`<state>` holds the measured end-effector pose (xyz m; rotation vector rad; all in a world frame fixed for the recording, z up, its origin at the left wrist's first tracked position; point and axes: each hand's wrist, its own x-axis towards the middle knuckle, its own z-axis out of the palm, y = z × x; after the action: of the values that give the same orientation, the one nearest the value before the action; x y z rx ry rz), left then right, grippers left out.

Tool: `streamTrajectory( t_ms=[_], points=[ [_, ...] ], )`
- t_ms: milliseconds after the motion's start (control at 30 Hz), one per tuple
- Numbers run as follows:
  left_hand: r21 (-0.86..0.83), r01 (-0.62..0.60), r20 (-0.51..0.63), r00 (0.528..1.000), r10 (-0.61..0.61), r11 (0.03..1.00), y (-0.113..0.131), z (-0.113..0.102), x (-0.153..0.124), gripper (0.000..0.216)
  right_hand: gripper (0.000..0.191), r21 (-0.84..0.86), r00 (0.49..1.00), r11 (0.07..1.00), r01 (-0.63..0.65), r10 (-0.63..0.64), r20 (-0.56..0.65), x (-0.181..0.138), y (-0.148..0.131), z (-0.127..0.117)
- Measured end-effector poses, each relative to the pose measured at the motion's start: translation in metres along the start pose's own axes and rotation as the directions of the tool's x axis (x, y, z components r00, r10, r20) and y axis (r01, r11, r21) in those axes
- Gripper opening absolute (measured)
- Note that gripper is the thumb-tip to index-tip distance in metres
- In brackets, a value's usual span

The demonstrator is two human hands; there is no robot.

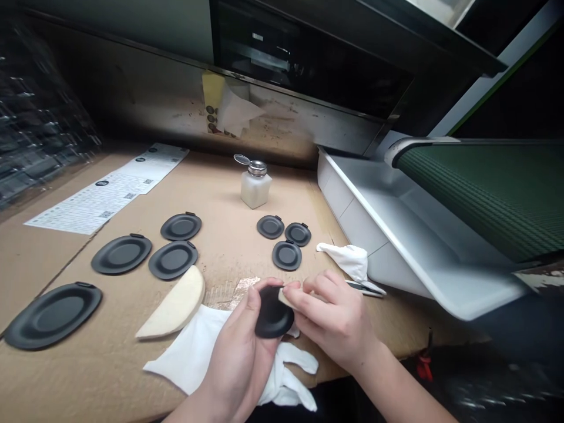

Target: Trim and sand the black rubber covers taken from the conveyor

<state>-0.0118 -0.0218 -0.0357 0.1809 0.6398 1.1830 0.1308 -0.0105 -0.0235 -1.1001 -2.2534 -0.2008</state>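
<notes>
My left hand (241, 346) is closed around a small black oval part (273, 316), held near the table's front edge. My right hand (331, 320) is closed too, pinching a small pale piece (285, 297) against the top edge of that part. Both hands hover over white gloves (198, 352) lying on the cardboard-covered table (220, 194). Just beyond my hands lie three small black oval parts (285, 255) in a cluster.
Several larger black oval parts (121, 254) lie at the left, with a cream half-round pad (175, 306) in front of them. A white dispenser bottle (255, 185), printed sheets (110, 188), a white cloth (348, 258), a white tray (396, 235) and a green conveyor belt (489, 188) are around.
</notes>
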Motion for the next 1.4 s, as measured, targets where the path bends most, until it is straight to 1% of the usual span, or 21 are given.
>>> streamTrajectory(
  t_ms=[100,200,267,333,400,467,567,600,700,800,867,933,1000,1067,1133,1167,1300,1400],
  points=[
    [-0.025,0.012,-0.018,1.0,-0.012,1.0,0.0,0.0,-0.001,0.026,0.025,0.042,1.0,0.999,-0.017,0.017,-0.012,-0.006,-0.012,-0.002],
    [-0.035,0.021,-0.029,0.999,-0.022,0.999,-0.001,0.0,-0.001,0.029,0.024,0.128,1.0,0.992,0.019,-0.019,-0.007,-0.016,-0.024,0.0],
    [-0.027,0.014,-0.014,1.0,-0.015,1.0,-0.001,-0.001,0.0,0.03,0.023,0.123,1.0,0.992,0.02,-0.021,0.002,-0.015,-0.02,0.001],
    [-0.016,-0.003,-0.006,1.0,0.003,1.0,-0.001,-0.001,-0.001,0.027,0.022,0.081,1.0,0.997,-0.007,0.007,0.006,-0.008,-0.007,0.001],
    [-0.006,-0.026,-0.023,0.999,0.026,1.0,0.0,0.0,-0.001,0.023,0.021,0.068,1.0,0.997,-0.026,0.026,-0.003,0.001,0.008,-0.001],
    [-0.003,-0.036,-0.031,0.999,0.036,0.999,0.0,0.0,-0.002,0.022,0.022,0.097,0.998,0.993,-0.07,0.07,-0.003,0.005,0.017,-0.006],
    [-0.017,-0.004,-0.023,1.0,0.003,1.0,0.001,0.001,-0.002,0.025,0.026,0.171,0.991,0.976,-0.133,0.133,0.01,-0.001,0.02,-0.014],
    [-0.027,0.007,-0.02,1.0,-0.007,1.0,0.001,0.001,-0.002,0.025,0.027,0.203,0.992,0.971,-0.128,0.125,0.027,-0.005,0.019,-0.015],
    [-0.061,0.016,0.017,1.0,-0.015,0.998,0.0,-0.001,0.0,0.027,0.028,0.302,0.997,0.952,-0.058,0.038,0.069,-0.018,0.018,-0.015],
    [-0.059,-0.001,0.056,0.998,0.004,0.998,-0.002,-0.002,0.001,0.026,0.027,0.344,0.998,0.938,-0.037,0.018,0.058,-0.027,0.015,-0.011],
    [-0.051,-0.002,0.059,0.998,0.005,0.999,-0.003,-0.003,0.0,0.027,0.023,0.353,0.998,0.934,-0.052,0.037,0.048,-0.028,0.006,-0.007],
    [-0.046,0.009,0.052,0.999,-0.006,0.999,-0.003,-0.003,0.0,0.028,0.019,0.343,0.998,0.937,-0.057,0.054,0.017,-0.025,-0.008,-0.002],
    [-0.044,0.013,0.042,0.999,-0.011,0.999,-0.003,-0.003,-0.001,0.03,0.017,0.316,0.998,0.948,-0.042,0.056,-0.035,-0.019,-0.023,0.002],
    [-0.043,0.026,0.041,0.999,-0.024,0.999,-0.003,-0.002,-0.001,0.031,0.018,0.29,0.997,0.957,-0.024,0.045,-0.064,-0.014,-0.031,0.005],
    [-0.046,0.039,0.047,0.998,-0.037,0.998,-0.003,-0.003,0.0,0.031,0.017,0.287,0.999,0.958,-0.001,0.017,-0.051,-0.013,-0.028,0.005],
    [-0.05,0.043,0.049,0.998,-0.04,0.998,-0.004,-0.003,0.001,0.031,0.017,0.287,1.0,0.958,0.002,0.006,-0.026,-0.014,-0.024,0.003],
    [-0.069,0.032,0.049,0.998,-0.028,0.997,-0.004,-0.003,0.001,0.03,0.018,0.267,0.997,0.963,-0.043,0.023,0.077,-0.023,-0.007,-0.008],
    [-0.069,0.041,0.051,0.998,-0.038,0.997,-0.004,-0.003,0.001,0.031,0.017,0.271,0.997,0.962,-0.025,0.005,0.077,-0.019,-0.011,-0.008]
  ],
)
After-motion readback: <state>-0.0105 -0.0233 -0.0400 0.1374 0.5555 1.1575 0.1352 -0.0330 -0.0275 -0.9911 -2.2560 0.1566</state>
